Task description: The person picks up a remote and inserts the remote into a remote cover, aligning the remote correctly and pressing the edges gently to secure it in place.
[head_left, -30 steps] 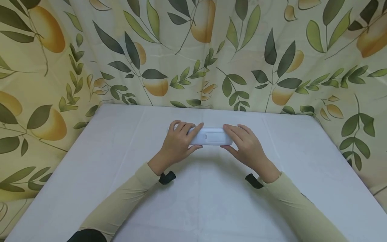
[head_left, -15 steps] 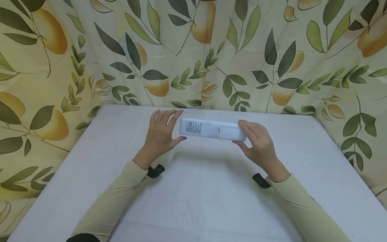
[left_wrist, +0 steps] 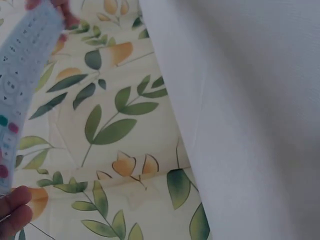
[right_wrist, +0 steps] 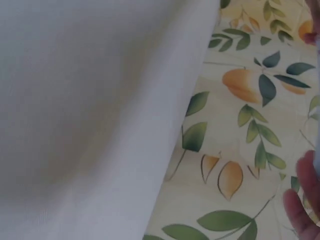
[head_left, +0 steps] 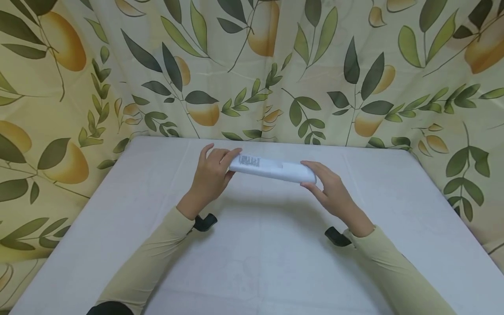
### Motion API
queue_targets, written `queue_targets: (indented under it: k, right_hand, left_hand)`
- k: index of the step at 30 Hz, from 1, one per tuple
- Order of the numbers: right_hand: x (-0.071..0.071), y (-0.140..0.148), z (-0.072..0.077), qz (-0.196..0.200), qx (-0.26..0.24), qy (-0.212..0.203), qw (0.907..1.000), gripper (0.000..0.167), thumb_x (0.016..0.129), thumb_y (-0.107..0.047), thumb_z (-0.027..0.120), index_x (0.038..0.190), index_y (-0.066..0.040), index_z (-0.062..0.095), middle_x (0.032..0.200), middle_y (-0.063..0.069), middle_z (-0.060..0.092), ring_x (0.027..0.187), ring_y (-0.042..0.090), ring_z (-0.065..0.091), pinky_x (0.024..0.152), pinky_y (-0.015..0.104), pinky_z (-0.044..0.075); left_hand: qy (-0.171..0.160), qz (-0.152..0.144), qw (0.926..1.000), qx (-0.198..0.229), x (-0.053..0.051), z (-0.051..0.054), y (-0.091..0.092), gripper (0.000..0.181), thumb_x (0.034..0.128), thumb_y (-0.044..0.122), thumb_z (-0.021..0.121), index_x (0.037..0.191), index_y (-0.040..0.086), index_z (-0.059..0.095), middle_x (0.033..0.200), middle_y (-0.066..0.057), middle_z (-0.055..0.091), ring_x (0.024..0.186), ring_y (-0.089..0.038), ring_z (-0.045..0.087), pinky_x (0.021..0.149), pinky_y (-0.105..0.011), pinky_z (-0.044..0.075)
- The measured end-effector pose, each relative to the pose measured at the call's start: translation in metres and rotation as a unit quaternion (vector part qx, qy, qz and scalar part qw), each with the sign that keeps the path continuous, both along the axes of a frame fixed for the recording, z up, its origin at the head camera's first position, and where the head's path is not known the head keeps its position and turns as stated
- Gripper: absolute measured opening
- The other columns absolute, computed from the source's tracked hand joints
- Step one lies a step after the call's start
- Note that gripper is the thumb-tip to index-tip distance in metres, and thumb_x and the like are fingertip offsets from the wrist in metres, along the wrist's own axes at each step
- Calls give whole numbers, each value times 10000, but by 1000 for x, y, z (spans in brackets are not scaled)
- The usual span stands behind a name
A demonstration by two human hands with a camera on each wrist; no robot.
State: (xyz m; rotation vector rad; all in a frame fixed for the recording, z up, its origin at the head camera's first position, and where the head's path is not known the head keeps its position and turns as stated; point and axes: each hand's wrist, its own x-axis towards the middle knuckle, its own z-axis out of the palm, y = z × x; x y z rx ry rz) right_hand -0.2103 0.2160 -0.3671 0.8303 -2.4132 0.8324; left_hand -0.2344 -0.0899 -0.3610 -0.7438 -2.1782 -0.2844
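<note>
A white remote control [head_left: 271, 169] is held above the table, its back with a printed label toward the head camera. Its left end sits between the thumb and fingers of my left hand [head_left: 210, 175]. My right hand [head_left: 332, 190] grips the other end, thumb below and fingers on top. The remote slopes slightly down to the right. In the left wrist view the button face of the remote control [left_wrist: 20, 75] shows, with red and green buttons among pale ones. Only the fingertips of my right hand [right_wrist: 302, 200] appear at the right wrist view's edge.
A white-covered table [head_left: 252, 262] lies under both arms. Behind it and along the sides hangs a curtain [head_left: 252, 78] printed with fruit and leaves. Black wrist straps or mounts [head_left: 205, 222] hang at both wrists.
My left hand first came off the remote and moved left, baring its labelled end, then took hold of that end. The remote has shifted, tipped down to the right and rolled a little.
</note>
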Motion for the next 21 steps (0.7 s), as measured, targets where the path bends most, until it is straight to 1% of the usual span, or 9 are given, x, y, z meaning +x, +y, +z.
queue_targets:
  k: [1, 3, 6, 9, 12, 15, 17, 18, 21]
  right_hand:
    - [0, -1, 1, -51, -35, -255, 9997, 384, 917, -166, 594, 1241, 27, 525, 1180, 226, 604, 998, 345, 597, 850, 535, 496]
    - [-1, -3, 2, -145, -172, -711, 9972, 311, 956, -160, 524, 1204, 28, 539, 1077, 217, 642, 890, 312, 612, 781, 462, 511]
    - [-3, -6, 6, -303, -314, -1219, 9916, 320, 1008, -225, 413, 1164, 22, 543, 964, 206, 659, 789, 266, 606, 698, 341, 476]
    - [-6, -7, 9, -269, -330, -1646, 9854, 327, 1019, -234, 378, 1168, 13, 534, 973, 217, 652, 775, 255, 617, 684, 276, 459]
    - [-7, -7, 10, -16, -248, -2268, 9736, 297, 1011, -195, 401, 1212, 0, 501, 1058, 232, 627, 776, 233, 623, 700, 275, 496]
    - [-10, -9, 6, 290, -173, -2971, 9543, 305, 982, -162, 475, 1246, -9, 466, 1111, 227, 604, 777, 204, 624, 694, 291, 527]
    - [-12, -11, 2, 344, -63, -3215, 9463, 380, 942, -161, 556, 1273, -12, 446, 1144, 219, 592, 802, 198, 623, 695, 295, 536]
    - [-12, -12, 0, 317, -2, -3232, 9458, 430, 920, -170, 594, 1285, -8, 436, 1161, 218, 585, 830, 205, 621, 705, 299, 538]
    - [-15, -15, -6, -70, 185, -3039, 9525, 598, 833, -180, 707, 1319, -10, 402, 1197, 219, 565, 910, 253, 600, 745, 349, 540]
  left_hand:
    - [-81, 3, 10000, 15, 0, 0, 0, 417, 758, 131, 774, 1136, 66, 609, 947, -100, 674, 893, -245, 640, 1002, -506, 389]
    - [-264, 21, 9996, 32, 0, 0, -1, 368, 793, 186, 748, 1098, 39, 603, 891, -82, 683, 856, -230, 648, 1008, -502, 386]
    - [-503, 115, 9987, -29, 0, -2, -2, 344, 830, 246, 707, 1049, 9, 588, 806, -60, 672, 805, -215, 650, 1015, -492, 381]
    - [-749, 230, 9969, -95, 0, -4, -2, 343, 853, 265, 680, 1039, -4, 578, 778, -62, 655, 803, -217, 645, 1022, -488, 372]
    - [-1242, 275, 9919, -20, 0, -1, -2, 327, 897, 279, 624, 1060, 1, 567, 784, -62, 638, 794, -214, 623, 1038, -480, 355]
    - [-1925, 177, 9804, 379, -4, 8, 3, 314, 934, 294, 566, 1071, 12, 560, 787, -59, 612, 776, -208, 579, 1037, -466, 347]
    - [-2342, 153, 9694, 717, -11, 15, 8, 316, 948, 308, 538, 1077, 20, 566, 783, -58, 598, 764, -205, 549, 1014, -450, 359]
    - [-2501, 147, 9640, 885, -15, 18, 10, 319, 950, 315, 534, 1071, 24, 575, 774, -57, 591, 753, -203, 534, 974, -437, 380]
    - [-2968, 191, 9465, 1255, -31, 22, 21, 332, 949, 342, 531, 1068, 40, 600, 747, -50, 565, 702, -187, 489, 779, -349, 424]
